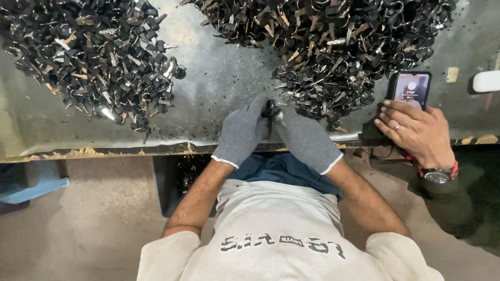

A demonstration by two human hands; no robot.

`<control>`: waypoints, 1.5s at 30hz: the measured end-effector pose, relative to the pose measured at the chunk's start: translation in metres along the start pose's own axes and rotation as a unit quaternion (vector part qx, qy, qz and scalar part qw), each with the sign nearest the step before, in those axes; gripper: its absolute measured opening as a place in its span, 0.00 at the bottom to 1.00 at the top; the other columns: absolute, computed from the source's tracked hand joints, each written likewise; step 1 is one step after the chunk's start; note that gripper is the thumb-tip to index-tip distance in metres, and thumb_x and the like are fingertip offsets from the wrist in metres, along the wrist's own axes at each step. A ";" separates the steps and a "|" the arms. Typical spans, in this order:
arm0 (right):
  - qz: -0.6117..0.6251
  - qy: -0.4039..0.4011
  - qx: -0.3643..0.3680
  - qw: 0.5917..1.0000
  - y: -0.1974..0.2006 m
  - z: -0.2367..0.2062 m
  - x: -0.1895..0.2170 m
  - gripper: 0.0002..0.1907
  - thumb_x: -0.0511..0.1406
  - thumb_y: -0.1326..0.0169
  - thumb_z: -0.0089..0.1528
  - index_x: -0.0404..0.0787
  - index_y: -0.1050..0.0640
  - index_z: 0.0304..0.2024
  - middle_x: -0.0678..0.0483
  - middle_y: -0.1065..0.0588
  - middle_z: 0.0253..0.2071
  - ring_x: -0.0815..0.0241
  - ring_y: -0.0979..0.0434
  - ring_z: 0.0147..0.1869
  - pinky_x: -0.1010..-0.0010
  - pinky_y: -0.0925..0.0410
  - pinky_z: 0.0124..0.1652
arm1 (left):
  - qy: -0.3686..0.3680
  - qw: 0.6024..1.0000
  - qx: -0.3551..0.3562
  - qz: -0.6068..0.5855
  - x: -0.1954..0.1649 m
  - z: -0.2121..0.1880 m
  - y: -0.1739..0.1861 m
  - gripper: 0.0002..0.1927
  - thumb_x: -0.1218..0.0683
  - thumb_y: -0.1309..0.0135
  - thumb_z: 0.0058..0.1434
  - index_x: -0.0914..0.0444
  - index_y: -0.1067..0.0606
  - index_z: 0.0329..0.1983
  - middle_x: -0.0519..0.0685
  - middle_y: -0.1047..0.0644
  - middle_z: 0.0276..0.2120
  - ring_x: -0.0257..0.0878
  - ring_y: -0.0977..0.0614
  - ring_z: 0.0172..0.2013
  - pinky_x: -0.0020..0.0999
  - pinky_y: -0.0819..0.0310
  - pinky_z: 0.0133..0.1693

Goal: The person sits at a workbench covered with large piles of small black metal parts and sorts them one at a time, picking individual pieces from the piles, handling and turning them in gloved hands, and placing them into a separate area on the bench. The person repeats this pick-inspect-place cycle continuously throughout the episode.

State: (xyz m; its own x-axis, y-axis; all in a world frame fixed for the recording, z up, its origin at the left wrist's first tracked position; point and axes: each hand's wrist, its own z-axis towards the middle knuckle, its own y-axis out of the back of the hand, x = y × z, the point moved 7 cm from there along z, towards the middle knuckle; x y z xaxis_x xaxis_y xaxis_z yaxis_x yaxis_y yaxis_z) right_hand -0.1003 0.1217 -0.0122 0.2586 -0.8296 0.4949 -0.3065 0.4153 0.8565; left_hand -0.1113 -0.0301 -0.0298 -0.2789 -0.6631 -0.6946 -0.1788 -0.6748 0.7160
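Note:
Both my hands wear grey knit gloves and meet at the near edge of a metal table (219, 78). My left hand (242, 132) and my right hand (307, 140) together pinch a small black key-like piece (271, 111) with a bit of bright metal showing. A large pile of similar black and metal pieces (333, 47) lies just beyond and to the right of my hands. A second such pile (99, 57) sits at the far left of the table.
Another person's bare hand (416, 130), with a ring and a wristwatch, rests on the table's right edge beside a lit phone (411, 88). A white object (487, 81) pokes in at the right. Black shavings litter the tabletop. A blue object (31, 190) lies on the floor at left.

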 end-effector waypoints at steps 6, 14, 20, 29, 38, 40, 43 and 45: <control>-0.131 -0.029 -0.005 0.991 -0.008 0.000 0.015 0.11 0.37 0.52 0.70 0.34 0.30 0.47 0.44 0.22 0.31 0.47 0.19 0.27 0.59 0.28 0.24 | -0.061 0.996 -0.022 0.059 -0.008 -0.006 -0.005 0.10 0.59 0.44 0.60 0.63 0.25 0.45 0.56 0.23 0.37 0.54 0.20 0.38 0.49 0.26 0.43; -0.130 -0.007 -0.031 0.991 0.000 0.000 0.019 0.25 0.37 0.50 0.65 0.27 0.32 0.61 0.44 0.22 0.27 0.46 0.20 0.22 0.59 0.28 0.20 | -0.051 0.996 -0.003 0.074 -0.008 -0.005 -0.009 0.11 0.59 0.46 0.60 0.63 0.25 0.46 0.57 0.24 0.37 0.55 0.20 0.36 0.48 0.27 0.39; -0.142 -0.008 0.016 0.990 -0.003 0.000 0.018 0.28 0.40 0.50 0.67 0.29 0.33 0.64 0.44 0.21 0.27 0.45 0.19 0.27 0.56 0.27 0.26 | -0.083 0.993 -0.057 0.066 -0.018 -0.009 -0.002 0.15 0.60 0.46 0.59 0.63 0.27 0.50 0.57 0.24 0.40 0.56 0.20 0.42 0.48 0.27 0.46; -0.148 -0.040 -0.012 0.988 -0.026 -0.014 0.019 0.09 0.37 0.50 0.68 0.37 0.29 0.45 0.41 0.23 0.36 0.44 0.18 0.28 0.57 0.27 0.24 | -0.057 0.996 -0.065 0.024 -0.006 -0.017 -0.011 0.18 0.62 0.45 0.58 0.63 0.26 0.53 0.57 0.21 0.43 0.56 0.20 0.42 0.48 0.27 0.47; 0.098 0.000 0.092 0.991 -0.016 0.012 0.005 0.20 0.39 0.45 0.65 0.27 0.32 0.49 0.33 0.21 0.32 0.38 0.19 0.32 0.51 0.27 0.28 | -0.079 0.992 -0.096 0.029 -0.015 -0.017 0.003 0.20 0.61 0.46 0.58 0.64 0.27 0.55 0.58 0.22 0.47 0.54 0.19 0.42 0.47 0.26 0.44; 0.022 -0.049 0.076 0.996 -0.015 0.008 -0.001 0.30 0.40 0.46 0.67 0.24 0.38 0.61 0.36 0.21 0.32 0.40 0.18 0.31 0.54 0.26 0.29 | -0.053 0.994 -0.080 0.060 -0.017 -0.017 0.002 0.17 0.60 0.45 0.59 0.63 0.26 0.52 0.56 0.22 0.43 0.54 0.20 0.39 0.48 0.26 0.42; -0.092 -0.009 0.013 0.996 -0.015 -0.007 0.011 0.19 0.39 0.47 0.67 0.30 0.33 0.52 0.40 0.22 0.32 0.44 0.18 0.30 0.57 0.26 0.28 | -0.031 0.992 -0.069 0.102 -0.021 -0.020 -0.001 0.10 0.59 0.43 0.61 0.61 0.25 0.46 0.54 0.23 0.37 0.54 0.20 0.36 0.49 0.26 0.40; -0.133 0.028 -0.008 0.991 -0.016 -0.017 0.016 0.12 0.36 0.48 0.65 0.33 0.28 0.45 0.42 0.23 0.31 0.46 0.19 0.29 0.59 0.26 0.26 | -0.016 0.993 -0.074 0.094 -0.019 -0.020 0.000 0.07 0.57 0.42 0.61 0.61 0.25 0.41 0.54 0.24 0.34 0.54 0.21 0.34 0.49 0.27 0.37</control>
State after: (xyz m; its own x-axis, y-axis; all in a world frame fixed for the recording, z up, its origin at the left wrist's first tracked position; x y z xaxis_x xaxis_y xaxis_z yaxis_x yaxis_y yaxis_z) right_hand -0.0753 0.1079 -0.0150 0.3792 -0.8887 0.2577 -0.2055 0.1907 0.9599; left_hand -0.0867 -0.0238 -0.0180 -0.3240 -0.7734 -0.5449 0.0203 -0.5815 0.8133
